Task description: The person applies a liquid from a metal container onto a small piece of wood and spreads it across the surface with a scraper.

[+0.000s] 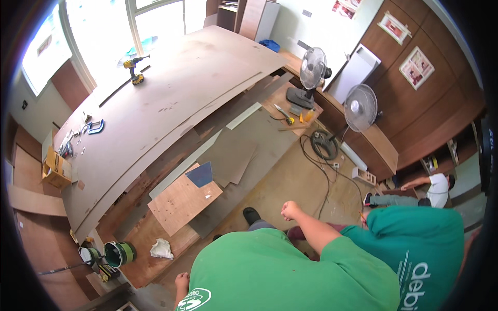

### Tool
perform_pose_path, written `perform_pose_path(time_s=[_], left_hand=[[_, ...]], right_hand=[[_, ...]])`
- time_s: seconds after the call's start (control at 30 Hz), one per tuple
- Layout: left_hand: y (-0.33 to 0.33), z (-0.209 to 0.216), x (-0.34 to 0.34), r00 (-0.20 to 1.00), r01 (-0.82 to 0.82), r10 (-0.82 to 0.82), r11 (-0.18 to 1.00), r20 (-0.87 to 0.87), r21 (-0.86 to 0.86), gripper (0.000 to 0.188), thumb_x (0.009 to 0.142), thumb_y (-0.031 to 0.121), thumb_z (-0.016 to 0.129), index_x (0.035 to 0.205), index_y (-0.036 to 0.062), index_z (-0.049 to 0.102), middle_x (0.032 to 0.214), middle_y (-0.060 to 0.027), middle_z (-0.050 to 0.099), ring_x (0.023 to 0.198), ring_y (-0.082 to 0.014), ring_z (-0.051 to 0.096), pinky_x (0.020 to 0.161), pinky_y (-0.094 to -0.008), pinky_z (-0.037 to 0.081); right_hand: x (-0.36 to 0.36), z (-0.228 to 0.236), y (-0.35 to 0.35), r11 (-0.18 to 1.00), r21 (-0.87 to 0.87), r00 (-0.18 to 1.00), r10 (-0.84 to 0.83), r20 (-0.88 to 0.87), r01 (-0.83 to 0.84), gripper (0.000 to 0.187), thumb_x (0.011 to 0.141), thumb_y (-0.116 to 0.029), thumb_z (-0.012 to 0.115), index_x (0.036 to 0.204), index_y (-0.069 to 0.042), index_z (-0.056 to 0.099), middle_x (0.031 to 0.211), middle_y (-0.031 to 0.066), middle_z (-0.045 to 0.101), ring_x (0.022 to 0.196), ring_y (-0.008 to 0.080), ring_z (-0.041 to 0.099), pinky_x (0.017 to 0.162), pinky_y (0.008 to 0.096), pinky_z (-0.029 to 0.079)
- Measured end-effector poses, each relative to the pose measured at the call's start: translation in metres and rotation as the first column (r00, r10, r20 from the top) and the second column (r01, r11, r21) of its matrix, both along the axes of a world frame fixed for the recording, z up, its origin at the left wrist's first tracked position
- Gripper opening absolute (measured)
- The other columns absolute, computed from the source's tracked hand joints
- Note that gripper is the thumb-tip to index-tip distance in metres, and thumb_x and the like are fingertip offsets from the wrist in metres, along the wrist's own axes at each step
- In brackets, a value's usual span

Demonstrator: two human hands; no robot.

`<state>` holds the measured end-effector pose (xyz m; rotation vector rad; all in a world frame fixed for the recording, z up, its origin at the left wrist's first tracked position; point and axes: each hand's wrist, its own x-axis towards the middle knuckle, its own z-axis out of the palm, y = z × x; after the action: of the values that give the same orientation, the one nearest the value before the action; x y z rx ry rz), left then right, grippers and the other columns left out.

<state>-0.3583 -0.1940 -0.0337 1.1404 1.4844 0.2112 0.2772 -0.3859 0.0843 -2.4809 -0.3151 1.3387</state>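
One careless step onto the cable (328, 182) right of the tan board (181, 205) risks tripping, right hand (291, 210) clenched, left hand (182, 280) beyond my telling.

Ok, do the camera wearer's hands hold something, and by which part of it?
No held thing shows: the right hand is closed, the left hand looks curled, so something small inside either cannot be ruled out.
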Motion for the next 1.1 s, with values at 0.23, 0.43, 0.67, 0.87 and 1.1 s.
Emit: perform_pose_path(time_s=[0.23,0.43,0.67,0.87,1.1], left_hand=[[0.049,0.028,0.025,0.999,-0.014,0.012,0.999,-0.047,-0.035,0.022,0.092,0.012,0.067,0.109,-0.0026,0.067,0.086,-0.0076,0.067,0.068,-0.0173,0.065,0.061,-0.0312,0.057],[0.069,0.016,0.018,0.983,0.168,-0.169,0.986,-0.072,-0.023,0.024,0.093,0.012,0.065,0.112,-0.0018,0.067,0.083,-0.0062,0.066,0.067,-0.0163,0.064,0.060,-0.0298,0.054],[0.066,-0.021,-0.027,0.899,0.332,-0.297,0.942,-0.322,0.056,0.032,0.087,0.027,0.071,0.105,0.0011,0.075,0.094,-0.0107,0.075,0.083,-0.0201,0.070,0.079,-0.0330,0.056],[0.057,-0.021,-0.029,0.881,0.362,-0.319,0.930,-0.351,0.064,0.035,0.087,0.033,0.071,0.108,0.0051,0.076,0.103,-0.0131,0.076,0.098,-0.0225,0.072,0.090,-0.0356,0.054],[0.056,-0.023,-0.039,0.857,0.386,-0.335,0.921,-0.392,0.057,0.036,0.089,0.036,0.071,0.109,0.0070,0.076,0.102,-0.0117,0.076,0.097,-0.0208,0.072,0.088,-0.0344,0.054]], right_hand=[[-0.029,-0.017,-0.062,0.979,-0.203,1.000,-0.012,-0.006,0.010,0.020,0.097,-0.017,0.063,0.086,-0.001,0.066,0.068,0.0105,0.071,0.052,0.0195,0.067,0.048,0.0338,0.056],[-0.054,-0.011,-0.078,0.971,-0.235,0.999,-0.021,0.043,0.031,0.029,0.094,-0.026,0.068,0.078,-0.002,0.066,0.064,0.0084,0.069,0.053,0.0178,0.067,0.050,0.0339,0.055],[-0.058,0.001,-0.055,0.963,-0.230,0.976,0.172,0.131,-0.139,0.030,0.094,-0.033,0.065,0.089,-0.004,0.071,0.070,0.0111,0.071,0.064,0.0247,0.070,0.065,0.0390,0.057],[-0.059,-0.020,-0.059,0.987,-0.159,0.886,0.097,0.454,-0.027,0.032,0.089,-0.037,0.066,0.092,-0.007,0.074,0.088,0.0111,0.075,0.087,0.0286,0.072,0.082,0.0406,0.056],[-0.056,-0.014,-0.051,0.977,-0.209,0.959,0.028,0.283,0.033,0.016,0.085,-0.023,0.068,0.087,-0.010,0.077,0.079,0.0111,0.074,0.074,0.0257,0.072,0.074,0.0393,0.058]])
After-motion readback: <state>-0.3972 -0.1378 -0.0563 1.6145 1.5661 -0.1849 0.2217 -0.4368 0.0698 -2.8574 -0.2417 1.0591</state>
